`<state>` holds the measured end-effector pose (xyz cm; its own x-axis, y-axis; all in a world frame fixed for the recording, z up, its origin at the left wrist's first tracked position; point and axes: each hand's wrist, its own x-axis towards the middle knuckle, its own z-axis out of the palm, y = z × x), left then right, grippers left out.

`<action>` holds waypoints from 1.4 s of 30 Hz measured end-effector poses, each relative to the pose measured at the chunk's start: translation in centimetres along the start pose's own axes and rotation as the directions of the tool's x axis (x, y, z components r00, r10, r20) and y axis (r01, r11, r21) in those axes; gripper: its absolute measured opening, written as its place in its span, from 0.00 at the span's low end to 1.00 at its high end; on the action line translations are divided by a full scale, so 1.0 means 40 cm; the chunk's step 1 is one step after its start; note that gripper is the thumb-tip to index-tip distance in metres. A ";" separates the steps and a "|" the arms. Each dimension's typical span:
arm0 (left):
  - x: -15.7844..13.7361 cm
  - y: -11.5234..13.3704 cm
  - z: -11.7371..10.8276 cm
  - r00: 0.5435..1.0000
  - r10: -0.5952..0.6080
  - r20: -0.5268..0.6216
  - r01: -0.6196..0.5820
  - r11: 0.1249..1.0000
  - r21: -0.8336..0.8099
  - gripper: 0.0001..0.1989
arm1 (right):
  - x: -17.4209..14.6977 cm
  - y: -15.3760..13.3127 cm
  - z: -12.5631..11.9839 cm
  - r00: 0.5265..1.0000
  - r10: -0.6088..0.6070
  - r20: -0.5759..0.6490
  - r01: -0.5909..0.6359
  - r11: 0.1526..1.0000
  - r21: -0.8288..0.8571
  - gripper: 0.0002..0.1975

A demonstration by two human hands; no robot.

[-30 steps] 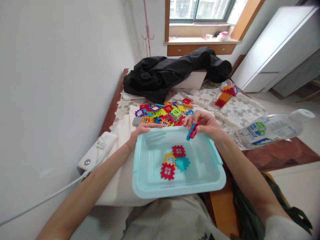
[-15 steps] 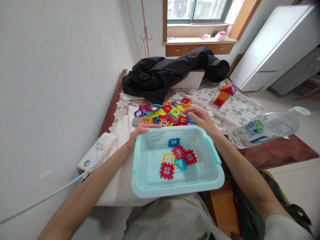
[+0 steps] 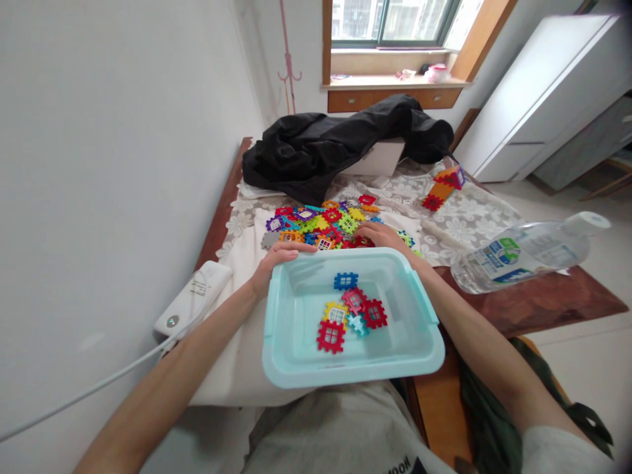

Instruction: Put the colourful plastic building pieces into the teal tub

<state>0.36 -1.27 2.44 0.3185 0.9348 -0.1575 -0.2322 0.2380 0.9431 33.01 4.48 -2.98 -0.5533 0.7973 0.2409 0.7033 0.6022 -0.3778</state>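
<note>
A light-blue plastic basin [image 3: 296,372] is in front of me, tilted towards me, with several window-shaped building pieces inside. Among them are a blue piece [image 3: 345,281], a yellow piece [image 3: 334,312], a light-blue piece [image 3: 357,324] and red ones, including a red piece [image 3: 330,336] at the front. My left hand [image 3: 279,260] grips the far left corner of the basin, its fingers along the rim. Beyond the far rim my right hand [image 3: 382,235] lies over a colourful pile of building pieces [image 3: 311,225], fingers stretched onto red pieces; its thumb is hidden.
A joined orange and red assembly [image 3: 442,187] lies on the lace tablecloth [image 3: 474,210]. A clear plastic bottle [image 3: 528,253] is on the right. Black cloth [image 3: 316,148] covers a white box [image 3: 382,158] behind the pile. On the left is a white device [image 3: 195,296] with a cable.
My right hand has moved slightly left and down onto the pile, uncovering pieces to its right. My left hand and the basin have barely shifted.
</note>
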 end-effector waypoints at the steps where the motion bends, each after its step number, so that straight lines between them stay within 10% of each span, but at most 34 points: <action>1: 0.000 0.000 0.000 1.000 -0.001 0.000 0.001 1.000 -0.001 0.12 | -0.001 -0.001 0.000 1.000 0.008 -0.008 -0.008 1.000 -0.003 0.17; 13: -0.001 0.005 0.000 1.000 0.013 0.002 -0.013 0.999 0.032 0.12 | 0.000 0.002 0.022 0.980 0.140 -0.139 -0.155 0.983 -0.103 0.34; 23: -0.003 0.005 -0.001 1.000 0.000 0.024 -0.001 1.000 0.012 0.12 | 0.006 0.017 0.026 0.983 0.170 -0.070 -0.176 0.980 -0.095 0.20; 35: 0.004 -0.003 -0.010 0.999 0.009 0.033 -0.009 1.000 0.024 0.13 | -0.014 0.006 -0.025 0.896 0.318 -0.311 -0.384 0.906 -0.177 0.23; 42: -0.002 -0.003 -0.002 1.000 0.025 -0.019 -0.024 0.999 0.031 0.12 | -0.016 0.021 -0.022 0.934 0.280 -0.224 -0.328 0.918 -0.223 0.21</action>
<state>0.27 -1.35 2.32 0.2952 0.9452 -0.1394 -0.2116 0.2069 0.9552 34.34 4.48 -2.67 -0.2200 0.9217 0.3195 0.9267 0.2998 -0.2267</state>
